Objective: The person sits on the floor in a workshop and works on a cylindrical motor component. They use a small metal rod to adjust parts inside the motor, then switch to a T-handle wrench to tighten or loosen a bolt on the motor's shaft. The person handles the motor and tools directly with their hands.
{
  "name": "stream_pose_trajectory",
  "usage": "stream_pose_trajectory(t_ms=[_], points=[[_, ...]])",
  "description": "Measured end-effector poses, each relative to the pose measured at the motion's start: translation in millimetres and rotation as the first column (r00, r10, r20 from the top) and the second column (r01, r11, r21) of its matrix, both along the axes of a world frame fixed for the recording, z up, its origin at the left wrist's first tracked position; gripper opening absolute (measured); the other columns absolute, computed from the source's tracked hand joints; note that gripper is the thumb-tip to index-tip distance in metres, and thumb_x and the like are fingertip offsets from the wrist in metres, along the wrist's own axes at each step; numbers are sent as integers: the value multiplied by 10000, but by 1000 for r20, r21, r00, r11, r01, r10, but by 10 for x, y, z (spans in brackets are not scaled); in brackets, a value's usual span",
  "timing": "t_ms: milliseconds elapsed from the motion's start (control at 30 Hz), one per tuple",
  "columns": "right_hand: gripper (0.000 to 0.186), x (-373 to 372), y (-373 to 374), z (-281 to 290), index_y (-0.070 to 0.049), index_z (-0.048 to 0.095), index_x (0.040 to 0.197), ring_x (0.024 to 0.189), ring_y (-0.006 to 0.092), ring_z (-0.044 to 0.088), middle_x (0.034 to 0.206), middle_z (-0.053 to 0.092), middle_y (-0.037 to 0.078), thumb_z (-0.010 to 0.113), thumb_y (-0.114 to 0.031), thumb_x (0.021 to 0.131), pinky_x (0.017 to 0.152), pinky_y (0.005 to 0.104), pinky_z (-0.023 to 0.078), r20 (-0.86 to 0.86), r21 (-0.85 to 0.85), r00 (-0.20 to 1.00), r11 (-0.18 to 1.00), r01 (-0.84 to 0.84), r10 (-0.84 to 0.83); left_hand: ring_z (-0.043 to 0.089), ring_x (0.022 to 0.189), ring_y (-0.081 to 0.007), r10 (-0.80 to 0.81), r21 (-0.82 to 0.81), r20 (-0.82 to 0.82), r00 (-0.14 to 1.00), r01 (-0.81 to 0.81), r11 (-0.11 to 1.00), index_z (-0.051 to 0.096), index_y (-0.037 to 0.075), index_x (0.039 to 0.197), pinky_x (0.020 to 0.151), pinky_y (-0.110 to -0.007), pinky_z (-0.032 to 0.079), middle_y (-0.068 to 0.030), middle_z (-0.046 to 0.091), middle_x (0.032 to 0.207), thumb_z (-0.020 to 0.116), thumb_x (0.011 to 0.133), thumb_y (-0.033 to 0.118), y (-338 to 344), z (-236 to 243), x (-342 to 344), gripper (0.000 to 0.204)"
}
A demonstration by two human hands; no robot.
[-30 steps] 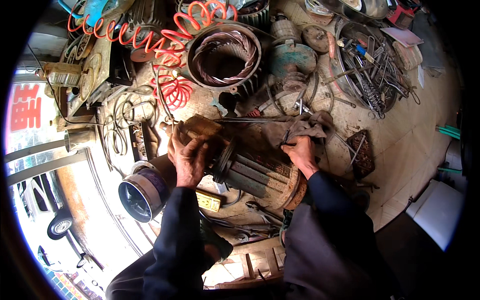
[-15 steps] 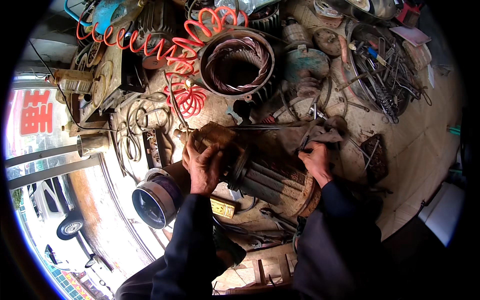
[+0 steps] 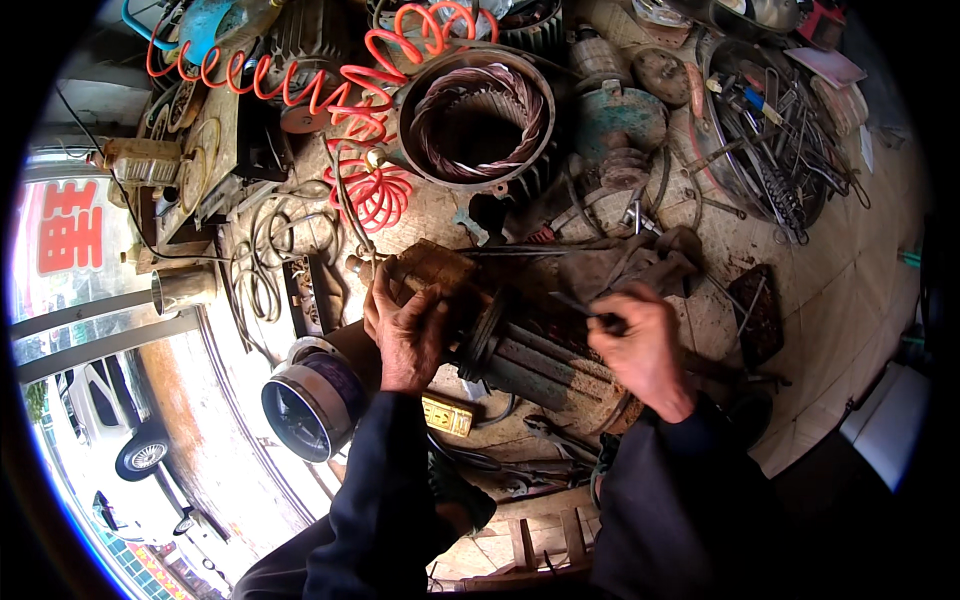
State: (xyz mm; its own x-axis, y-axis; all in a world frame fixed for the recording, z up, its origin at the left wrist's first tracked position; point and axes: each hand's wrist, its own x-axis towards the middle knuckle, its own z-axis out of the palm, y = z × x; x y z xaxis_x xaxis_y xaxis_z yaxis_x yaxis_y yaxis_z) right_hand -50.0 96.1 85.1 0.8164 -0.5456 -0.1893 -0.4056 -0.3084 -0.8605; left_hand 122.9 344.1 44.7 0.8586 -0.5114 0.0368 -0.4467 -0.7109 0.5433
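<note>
A ribbed, rusty electric motor point(image 3: 540, 365) lies on its side in front of me. My left hand point(image 3: 405, 335) is closed on the rusty brown box-like part point(image 3: 435, 264) at the motor's left end, its fingertips beside a thin upright cable. Above the motor's right half, my right hand point(image 3: 640, 345) is closed round a slim dark tool point(image 3: 572, 301), its thin tip pointing left; its exact kind is unclear. Just beyond that hand lies a crumpled grey-brown rag point(image 3: 665, 262).
Behind the motor stands an open motor housing with copper windings point(image 3: 408, 120), next to a red coiled air hose point(image 3: 370, 190). A basin of tools point(image 3: 790, 150) is at far right. On the left are a metal cylinder point(image 3: 300, 415) and a yellow box point(image 3: 447, 415); pliers point(image 3: 560, 440) lie nearer.
My right hand has come away from the rag, rising toward me over the motor with the slim tool now showing in it. The left hand has stayed in place.
</note>
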Motion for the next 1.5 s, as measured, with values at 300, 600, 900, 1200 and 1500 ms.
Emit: stream_pose_trajectory(t_ms=[300, 600, 900, 1200, 1500], points=[[79, 573, 451, -120, 23, 666, 835, 773, 380, 668, 908, 633, 201, 709, -24, 789, 689, 463, 564, 45, -134, 944, 938, -319, 327, 311, 1442, -418, -8, -18, 9, 1000, 8, 1000, 786, 208, 1084, 1175, -515, 226, -182, 389, 1568, 811, 795, 168, -49, 20, -6, 293], [151, 727, 572, -131, 31, 737, 933, 823, 371, 694, 917, 683, 194, 738, -16, 789, 739, 427, 572, -29, -98, 951, 946, -309, 307, 326, 1428, -425, 8, 4, 1, 1000, -8, 1000, 786, 205, 1083, 1167, -525, 224, -188, 391, 1567, 812, 791, 160, -75, 63, -31, 296], [134, 778, 651, -145, -14, 665, 905, 796, 399, 663, 871, 629, 183, 745, -74, 815, 678, 484, 549, 71, -136, 952, 949, -286, 297, 332, 1424, -426, -5, 3, 24, 1000, 5, 1000, 783, 206, 1088, 1153, -533, 238, -195, 397, 1561, 819, 775, 149, -75, 51, -29, 320], [203, 760, 651, -196, 18, 676, 975, 818, 396, 667, 930, 659, 204, 782, -44, 813, 708, 433, 549, 194, -12, 958, 977, -212, 211, 336, 1417, -437, 4, 5, 33, 999, -4, 1000, 786, 216, 1090, 1153, -541, 243, -209, 393, 1561, 811, 786, 175, -57, 45, -28, 308], [274, 572, 593, -364, 20, 688, 1065, 847, 131, 658, 956, 692, 77, 776, 44, 807, 753, 279, 543, 129, 414, 982, 892, -180, 138, 347, 1411, -432, 12, -2, 56, 998, -12, 1000, 784, 255, 1066, 1140, -546, 258, -158, 416, 1552, 819, 786, 198, -89, 27, -23, 287]])
